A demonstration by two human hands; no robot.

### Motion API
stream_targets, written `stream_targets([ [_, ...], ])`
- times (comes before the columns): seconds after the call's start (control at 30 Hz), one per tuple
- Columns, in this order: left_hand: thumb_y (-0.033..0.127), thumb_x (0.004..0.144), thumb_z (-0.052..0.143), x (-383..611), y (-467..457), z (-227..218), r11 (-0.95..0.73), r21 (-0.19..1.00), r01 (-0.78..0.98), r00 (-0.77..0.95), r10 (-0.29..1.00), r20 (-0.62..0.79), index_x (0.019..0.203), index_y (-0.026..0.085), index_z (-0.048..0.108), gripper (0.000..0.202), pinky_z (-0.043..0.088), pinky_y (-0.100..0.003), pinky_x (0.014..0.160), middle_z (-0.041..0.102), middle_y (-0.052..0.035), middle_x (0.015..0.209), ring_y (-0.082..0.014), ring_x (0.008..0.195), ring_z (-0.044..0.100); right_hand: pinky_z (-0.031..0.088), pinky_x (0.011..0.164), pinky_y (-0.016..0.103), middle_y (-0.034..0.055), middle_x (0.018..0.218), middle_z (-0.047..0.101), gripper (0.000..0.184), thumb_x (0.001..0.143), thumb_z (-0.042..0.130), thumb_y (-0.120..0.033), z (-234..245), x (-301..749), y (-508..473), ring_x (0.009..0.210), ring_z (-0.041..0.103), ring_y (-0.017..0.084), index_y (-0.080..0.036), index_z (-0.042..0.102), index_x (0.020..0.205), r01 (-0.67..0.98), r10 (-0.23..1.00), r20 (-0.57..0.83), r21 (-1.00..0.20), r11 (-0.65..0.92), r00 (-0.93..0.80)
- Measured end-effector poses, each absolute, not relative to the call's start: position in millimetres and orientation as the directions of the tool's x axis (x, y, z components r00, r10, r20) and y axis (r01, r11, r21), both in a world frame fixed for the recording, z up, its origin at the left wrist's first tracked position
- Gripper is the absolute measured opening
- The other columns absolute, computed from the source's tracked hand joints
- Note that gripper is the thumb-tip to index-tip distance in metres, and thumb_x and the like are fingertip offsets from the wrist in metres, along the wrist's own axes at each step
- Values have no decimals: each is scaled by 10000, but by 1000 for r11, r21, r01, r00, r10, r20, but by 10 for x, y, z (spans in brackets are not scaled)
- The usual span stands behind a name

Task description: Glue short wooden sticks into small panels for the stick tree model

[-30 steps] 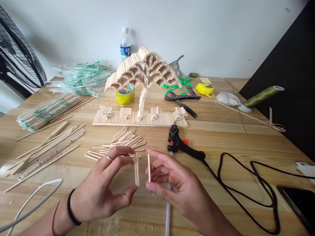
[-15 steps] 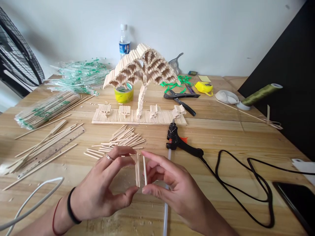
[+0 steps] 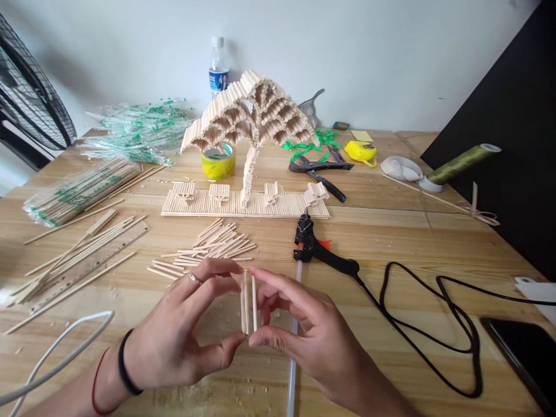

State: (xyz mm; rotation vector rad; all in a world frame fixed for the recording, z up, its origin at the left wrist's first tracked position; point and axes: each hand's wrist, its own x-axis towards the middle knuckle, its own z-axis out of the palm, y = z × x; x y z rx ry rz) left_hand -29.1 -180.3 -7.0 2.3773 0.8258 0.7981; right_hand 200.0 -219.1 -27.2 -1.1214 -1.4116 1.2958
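Over the worktop (image 3: 391, 231), the left hand (image 3: 169, 330) pinches paired sticks (image 3: 247, 307) end to end; beside them, the right hand (image 3: 299, 324) likewise pinches a single stick (image 3: 255, 304).
Squeezing unevenly could flick the single stick loose; bumping hands could skew the pair.

Lower centre: left hand (image 3: 174, 339) pinches short sticks (image 3: 247, 302) upright, right hand (image 3: 310, 321) pinches single stick (image 3: 255, 304) close beside them. Stick pile (image 3: 223, 240) just above hands. Tree model (image 3: 278, 113) mid-frame on stick base (image 3: 202, 204). Glue gun (image 3: 306, 238) right of centre. Fan (image 3: 32, 87) upper left, bottle (image 3: 218, 80) top centre-left.
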Motion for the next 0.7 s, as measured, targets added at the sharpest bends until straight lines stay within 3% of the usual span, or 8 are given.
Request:
stream_targets([
  [0.7, 156, 867, 720, -277, -1810, -65, -715, 591, 372, 671, 647, 361, 1280, 222, 514, 466, 618, -388, 969, 648, -147, 1299, -267, 1188, 687, 649, 892, 386, 15, 950, 750, 662, 839, 911, -415, -300, 1999, -2208, 813, 706, 185, -298, 678, 1449, 120, 973, 72, -988, 100, -218],
])
